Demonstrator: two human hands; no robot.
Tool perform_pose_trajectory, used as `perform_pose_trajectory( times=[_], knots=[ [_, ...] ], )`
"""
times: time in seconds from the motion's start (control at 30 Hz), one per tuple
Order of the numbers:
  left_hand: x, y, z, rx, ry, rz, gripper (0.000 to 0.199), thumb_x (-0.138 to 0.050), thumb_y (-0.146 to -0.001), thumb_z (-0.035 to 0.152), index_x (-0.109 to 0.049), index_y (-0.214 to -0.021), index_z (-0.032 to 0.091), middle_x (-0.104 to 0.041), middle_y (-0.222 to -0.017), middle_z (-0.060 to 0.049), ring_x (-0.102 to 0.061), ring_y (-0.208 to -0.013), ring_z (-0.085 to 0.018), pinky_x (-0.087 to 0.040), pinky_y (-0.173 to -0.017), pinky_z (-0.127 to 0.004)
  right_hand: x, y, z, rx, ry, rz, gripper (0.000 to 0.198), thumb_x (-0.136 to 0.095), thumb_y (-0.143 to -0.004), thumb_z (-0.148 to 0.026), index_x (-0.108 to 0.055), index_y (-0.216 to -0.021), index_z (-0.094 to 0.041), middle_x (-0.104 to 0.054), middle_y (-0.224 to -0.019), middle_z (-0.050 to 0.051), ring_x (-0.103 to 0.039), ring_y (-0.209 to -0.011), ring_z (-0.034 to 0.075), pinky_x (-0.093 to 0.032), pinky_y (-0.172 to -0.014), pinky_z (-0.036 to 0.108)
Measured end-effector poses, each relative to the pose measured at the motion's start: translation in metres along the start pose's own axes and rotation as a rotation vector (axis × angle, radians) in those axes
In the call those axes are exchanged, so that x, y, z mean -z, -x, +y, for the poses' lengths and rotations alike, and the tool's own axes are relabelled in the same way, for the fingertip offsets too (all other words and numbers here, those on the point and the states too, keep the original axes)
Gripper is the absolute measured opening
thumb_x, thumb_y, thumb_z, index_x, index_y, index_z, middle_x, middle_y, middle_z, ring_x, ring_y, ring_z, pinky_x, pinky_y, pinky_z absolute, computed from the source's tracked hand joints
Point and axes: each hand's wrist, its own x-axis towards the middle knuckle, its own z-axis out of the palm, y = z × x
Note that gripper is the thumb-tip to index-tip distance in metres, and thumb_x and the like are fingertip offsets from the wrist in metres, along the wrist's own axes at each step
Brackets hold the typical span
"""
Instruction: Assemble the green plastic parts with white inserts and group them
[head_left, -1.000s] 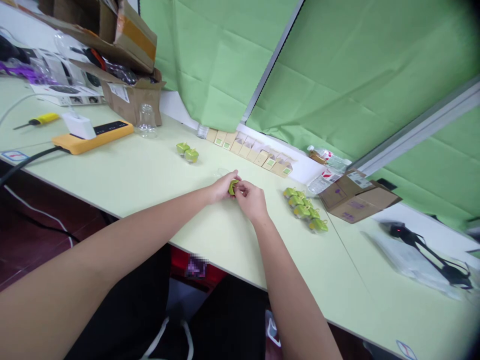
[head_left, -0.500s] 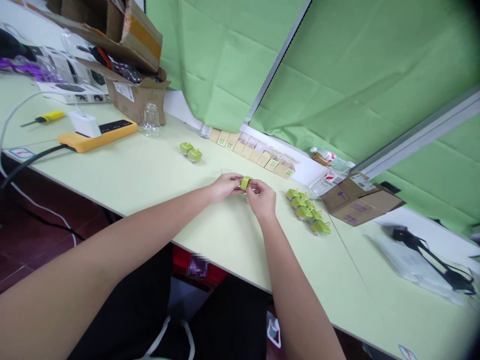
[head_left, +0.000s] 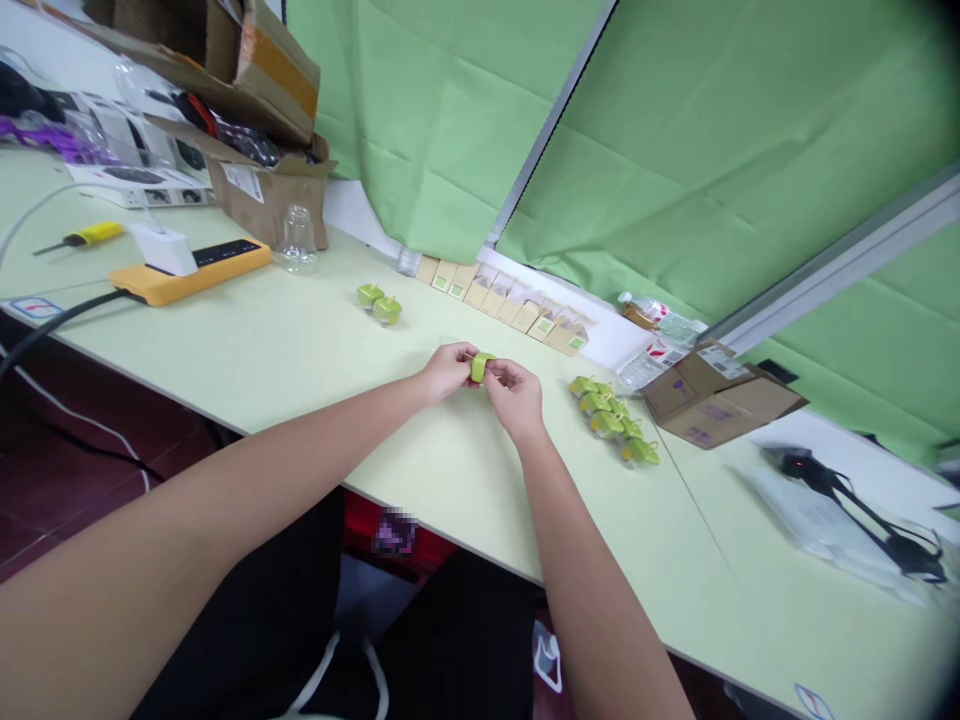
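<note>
Gripping a small, curved, lime-green plastic piece (head_left: 480,368) between two bare hands, the person works over the pale, smooth worktop (head_left: 420,460), between its near and far edges. The left hand (head_left: 448,372) pinches the piece from the left, the right hand (head_left: 516,395) from the right. Compared with one second ago, the piece has been turned from a tilted pose so that a broad face shows toward the near edge; handling thus appears to continue in the fingers, with the piece not set down. The surrounding containers have kept their places. Toward the far edge, left of the hands, stand two lime-green-capped, clear plastic cups (head_left: 386,308); right of the hands sits a close cluster of similar capped cups (head_left: 606,424), yellow showing through some clear lower parts. Along the far edge runs a row of small beige cardboard cartons (head_left: 499,305), contents not discernible from here. Farther left, an open brown cardboard box (head_left: 270,195) holds dark items in clear wrapping (head_left: 251,145); just beside it stands a clear plastic bottle-shaped vessel (head_left: 298,240).
</note>
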Motion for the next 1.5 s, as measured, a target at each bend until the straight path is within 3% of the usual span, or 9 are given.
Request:
perform_pose_trajectory(
  times=[0.17,0.37,0.5,0.7,0.9,1.27,1.5],
  knots=[
    [-0.003,-0.001,0.002,-0.028,0.018,0.062,0.018,-0.056,-0.08,-0.002,-0.053,-0.086,0.015,-0.063,-0.065,0.002,-0.062,-0.055,-0.012,-0.057,-0.065,-0.031,0.0,0.0,0.0,-0.031,-0.009,0.073,0.024,-0.062,-0.073,-0.033,-0.07,-0.09,-0.018,-0.073,-0.084,0.005,-0.068,-0.069,0.018,-0.058,-0.061,0.03],
    [-0.007,0.004,0.008,0.017,0.169,-0.068,0.003,-0.064,-0.084,0.007,-0.063,-0.085,0.009,-0.068,-0.082,-0.005,-0.069,-0.076,-0.014,-0.056,-0.088,-0.036,0.006,-0.001,-0.003,-0.037,0.066,0.188,0.026,-0.063,-0.076,-0.038,-0.069,-0.09,-0.018,-0.073,-0.084,0.007,-0.069,-0.07,0.019,-0.059,-0.064,0.031],
    [-0.004,0.003,0.002,-0.043,0.147,-0.164,0.026,-0.081,-0.076,0.023,-0.062,-0.086,0.009,-0.069,-0.083,-0.006,-0.068,-0.08,-0.015,-0.053,-0.094,-0.041,0.009,-0.001,-0.003,-0.014,0.106,0.173,0.027,-0.063,-0.077,-0.04,-0.07,-0.091,-0.018,-0.074,-0.088,0.007,-0.067,-0.071,0.018,-0.057,-0.063,0.03],
    [-0.001,0.0,-0.002,-0.055,0.156,-0.185,0.035,-0.083,-0.072,0.031,-0.06,-0.087,0.01,-0.068,-0.082,-0.005,-0.068,-0.081,-0.015,-0.052,-0.095,-0.042,0.011,-0.003,-0.001,0.007,0.076,0.144,0.029,-0.064,-0.076,-0.041,-0.071,-0.09,-0.017,-0.073,-0.087,0.006,-0.065,-0.071,0.017,-0.055,-0.067,0.03],
    [-0.001,-0.001,-0.003,-0.046,0.161,-0.191,0.034,-0.082,-0.074,0.031,-0.061,-0.09,0.01,-0.07,-0.085,-0.006,-0.069,-0.081,-0.015,-0.052,-0.096,-0.042,0.009,-0.002,-0.003,-0.02,0.005,0.125,0.029,-0.063,-0.076,-0.041,-0.069,-0.09,-0.016,-0.072,-0.087,0.007,-0.061,-0.062,0.015,-0.05,-0.057,0.027],
    [-0.006,0.001,-0.006,-0.126,0.092,-0.176,0.038,-0.085,-0.069,0.031,-0.061,-0.089,0.01,-0.07,-0.087,-0.006,-0.069,-0.082,-0.015,-0.054,-0.092,-0.042,0.011,0.0,-0.005,-0.038,0.266,0.283,0.025,-0.064,-0.076,-0.039,-0.074,-0.087,-0.02,-0.075,-0.084,0.006,-0.066,-0.063,0.018,-0.05,-0.065,0.03],
    [-0.009,0.002,-0.004,-0.175,0.049,-0.211,0.039,-0.082,-0.072,0.036,-0.059,-0.09,0.011,-0.068,-0.089,-0.007,-0.067,-0.079,-0.015,-0.056,-0.083,-0.039,0.008,0.001,-0.008,-0.06,0.231,0.349,0.029,-0.064,-0.075,-0.042,-0.074,-0.089,-0.019,-0.075,-0.083,0.006,-0.063,-0.06,0.017,-0.049,-0.062,0.029]
  ],
)
